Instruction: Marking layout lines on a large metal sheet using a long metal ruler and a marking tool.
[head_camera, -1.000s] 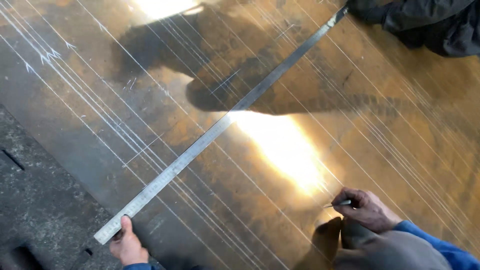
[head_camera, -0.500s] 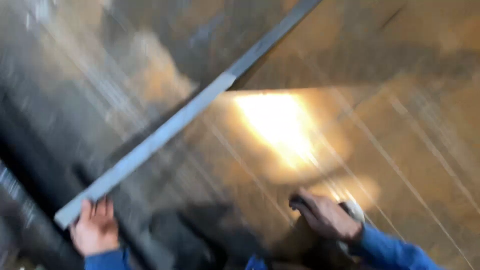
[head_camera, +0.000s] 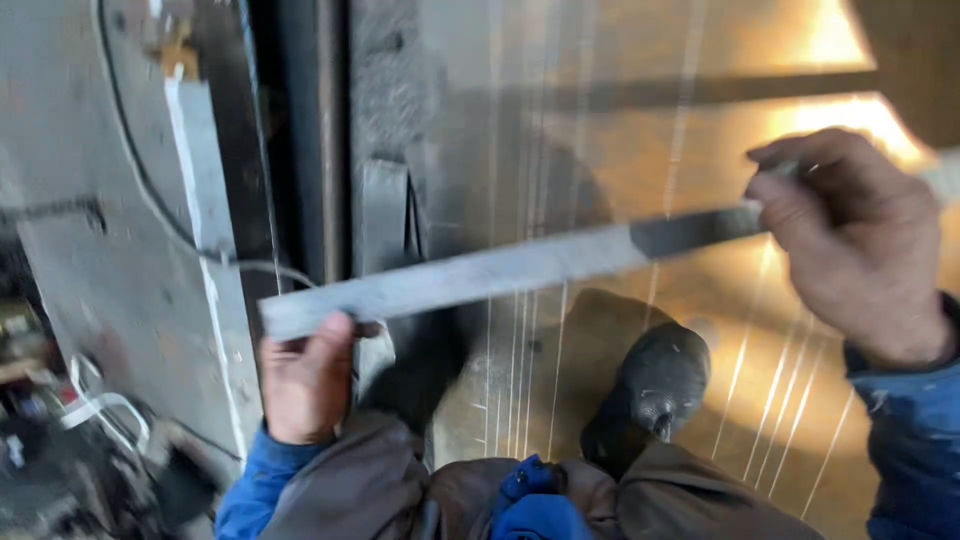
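Observation:
A long flat metal straightedge runs across the view, lifted above a scratched brown steel sheet. My left hand grips its near left end, thumb on top. My right hand closes around the strip farther along on the right. Both arms wear blue sleeves. My dark shoe stands on the sheet below the straightedge. Thin white scribed lines cross the sheet.
A dark gap and steel edge border the sheet on the left. Beyond it lies a grey plate with a thin cable and clutter at bottom left. My grey trousers fill the bottom middle.
The straightedge has come up off the sheet. My right hand has left the sheet and taken hold of the strip. The view has swung left and closer.

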